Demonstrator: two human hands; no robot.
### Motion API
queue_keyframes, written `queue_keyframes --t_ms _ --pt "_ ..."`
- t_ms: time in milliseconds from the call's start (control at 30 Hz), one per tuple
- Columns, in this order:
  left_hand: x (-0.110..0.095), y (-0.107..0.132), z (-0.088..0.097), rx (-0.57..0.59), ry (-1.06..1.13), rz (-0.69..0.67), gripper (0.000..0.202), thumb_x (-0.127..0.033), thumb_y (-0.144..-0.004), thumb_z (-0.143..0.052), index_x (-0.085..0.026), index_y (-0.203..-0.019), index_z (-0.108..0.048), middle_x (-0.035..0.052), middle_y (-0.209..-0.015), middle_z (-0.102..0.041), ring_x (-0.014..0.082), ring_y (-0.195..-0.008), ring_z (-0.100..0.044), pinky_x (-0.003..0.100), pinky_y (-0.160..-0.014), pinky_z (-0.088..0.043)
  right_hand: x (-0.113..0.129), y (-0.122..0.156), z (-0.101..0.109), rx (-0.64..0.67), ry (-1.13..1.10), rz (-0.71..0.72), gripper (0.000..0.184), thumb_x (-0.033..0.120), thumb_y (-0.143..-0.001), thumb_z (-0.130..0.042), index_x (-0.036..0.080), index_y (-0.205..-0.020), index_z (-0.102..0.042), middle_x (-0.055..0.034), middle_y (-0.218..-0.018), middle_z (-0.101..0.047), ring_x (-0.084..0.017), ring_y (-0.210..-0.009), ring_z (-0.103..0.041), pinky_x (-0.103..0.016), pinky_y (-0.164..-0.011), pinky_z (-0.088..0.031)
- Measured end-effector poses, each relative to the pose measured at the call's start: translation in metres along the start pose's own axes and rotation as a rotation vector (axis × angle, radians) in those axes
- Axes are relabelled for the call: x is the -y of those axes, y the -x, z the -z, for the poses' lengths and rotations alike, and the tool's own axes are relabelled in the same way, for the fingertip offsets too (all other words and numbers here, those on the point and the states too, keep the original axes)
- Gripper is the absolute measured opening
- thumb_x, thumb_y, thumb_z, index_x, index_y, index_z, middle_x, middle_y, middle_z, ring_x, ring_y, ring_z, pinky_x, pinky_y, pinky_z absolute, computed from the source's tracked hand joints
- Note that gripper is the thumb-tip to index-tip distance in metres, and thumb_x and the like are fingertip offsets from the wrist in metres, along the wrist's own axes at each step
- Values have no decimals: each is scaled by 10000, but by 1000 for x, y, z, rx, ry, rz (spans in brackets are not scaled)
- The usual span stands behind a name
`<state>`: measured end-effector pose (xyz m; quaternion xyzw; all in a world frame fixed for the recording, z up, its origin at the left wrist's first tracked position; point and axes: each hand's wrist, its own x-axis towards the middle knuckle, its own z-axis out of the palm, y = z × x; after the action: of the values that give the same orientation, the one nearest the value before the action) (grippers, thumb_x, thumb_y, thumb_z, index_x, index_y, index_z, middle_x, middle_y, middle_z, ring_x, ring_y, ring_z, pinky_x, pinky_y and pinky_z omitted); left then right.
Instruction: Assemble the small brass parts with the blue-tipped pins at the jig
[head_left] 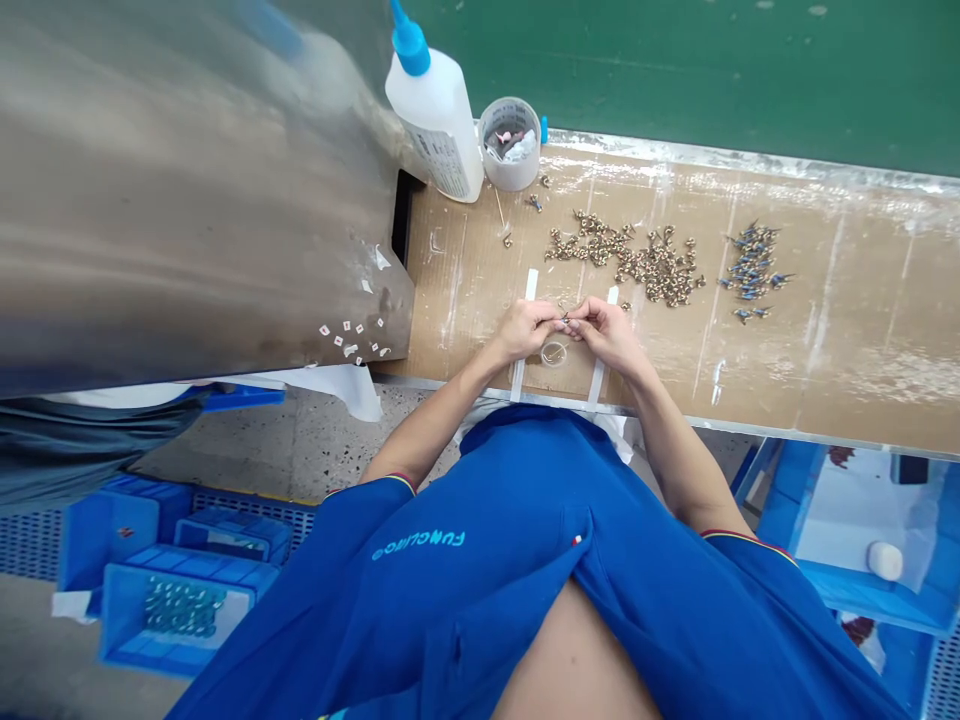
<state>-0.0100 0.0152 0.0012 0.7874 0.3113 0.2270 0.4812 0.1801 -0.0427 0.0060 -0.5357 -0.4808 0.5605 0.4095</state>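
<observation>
My left hand (526, 327) and my right hand (609, 330) meet over the cardboard-covered bench (825, 330), fingertips pinched together on a tiny metal part (566, 319). Just below the fingers lies a small clear round dish (554, 352). Beyond my hands a heap of small brass-coloured parts (630, 255) is spread on the cardboard. To its right is a smaller group of parts with blue tips (752, 266). Two white tape strips (523, 335) run under my wrists.
A white squeeze bottle with a blue nozzle (436, 110) and a small white cup (511, 143) stand at the back left. A large shiny metal housing (187, 190) fills the left. Blue bins (180, 605) sit on the floor at left, more blue trays (862, 560) at right.
</observation>
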Motion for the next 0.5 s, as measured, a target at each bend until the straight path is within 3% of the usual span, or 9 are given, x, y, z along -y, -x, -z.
queue_keyframes --t_ms 167,267,333,400,500 --pt "-13 -6 5 39 -11 163 258 -227 -931 -601 -134 -731 -735 25 -659 -645 137 -659 -574 251 -702 -447 2 -3 -6 -28 -39 17 420 606 -772 -838 237 -786 -638 3 -698 -675 -148 -643 -625 -317 -649 -576" --pt "-40 6 25 79 -26 300 250 -324 -943 -640 -125 -989 -783 33 -745 -699 151 -691 -606 265 -721 -484 4 3 -3 -68 -65 28 426 625 -782 -825 242 -821 -642 -5 -731 -692 -158 -673 -644 -332 -685 -592" --pt "-67 31 51 17 -38 337 356 -395 -924 -685 -151 -1170 -765 63 -907 -762 176 -802 -669 290 -792 -537 4 15 11 -158 -41 43 400 613 -802 -810 247 -832 -654 -12 -757 -703 -173 -702 -661 -351 -718 -601" --pt "-95 70 86 23 26 291 375 -495 -962 -639 -223 -1178 -781 64 -945 -783 187 -838 -708 290 -768 -573 3 34 36 -331 42 71 340 564 -816 -801 250 -835 -674 -17 -782 -714 -186 -733 -672 -365 -751 -600" --pt "-123 133 139 107 182 101 317 -569 -986 -607 -353 -1059 -828 14 -727 -752 145 -571 -654 232 -495 -510 -6 67 82 -657 204 87 255 478 -801 -780 238 -832 -701 -34 -818 -736 -204 -783 -688 -377 -784 -586"
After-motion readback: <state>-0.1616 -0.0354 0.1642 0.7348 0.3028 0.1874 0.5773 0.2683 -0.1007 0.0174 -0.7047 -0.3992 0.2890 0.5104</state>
